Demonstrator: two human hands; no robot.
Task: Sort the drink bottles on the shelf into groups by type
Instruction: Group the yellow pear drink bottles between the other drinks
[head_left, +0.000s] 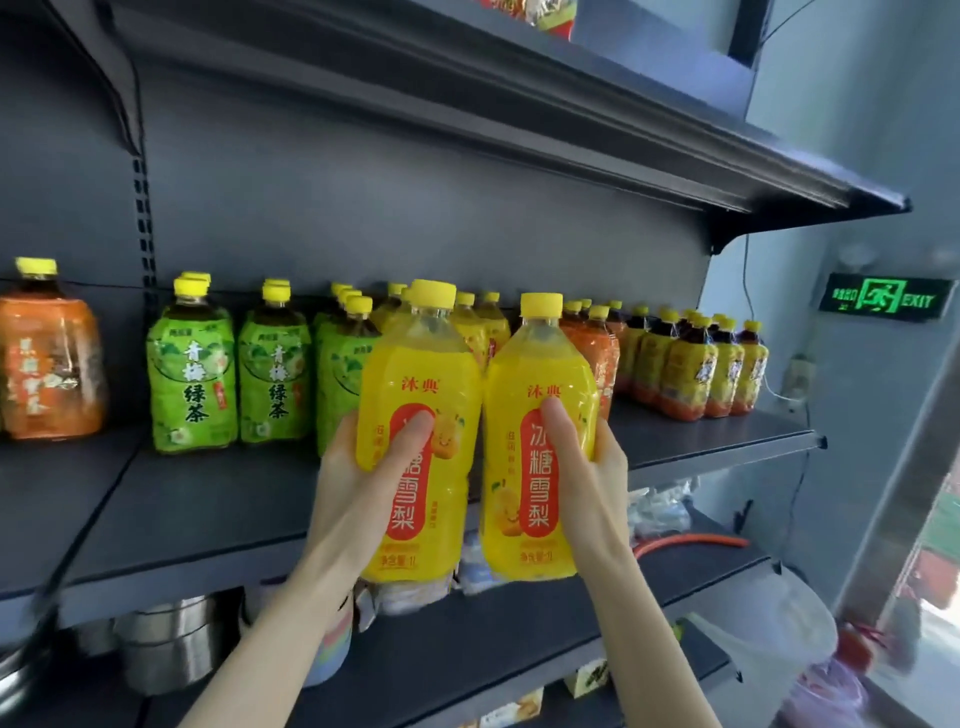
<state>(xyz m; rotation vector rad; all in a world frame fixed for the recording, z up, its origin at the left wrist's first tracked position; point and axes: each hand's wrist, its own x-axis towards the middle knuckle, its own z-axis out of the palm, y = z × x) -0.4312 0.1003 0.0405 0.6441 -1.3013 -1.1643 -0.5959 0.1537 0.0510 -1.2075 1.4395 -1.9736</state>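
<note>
At the centre of the frame, the left hand (358, 467) and right hand (587, 457) each grip an upright yellow plastic pear-drink bottle (421, 374) (540, 379), side by side, just before the matching yellow bottles (480, 325) on the dark shelf (208, 499).

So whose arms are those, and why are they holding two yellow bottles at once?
The arms belong to a person who wears a camera on the head, so you see what they see. The left hand holds one yellow pear drink bottle, and the right hand holds another. Both are held up in front of the dark shelf. On it stand green tea bottles, more yellow ones behind, and an orange bottle at the far left.
</note>
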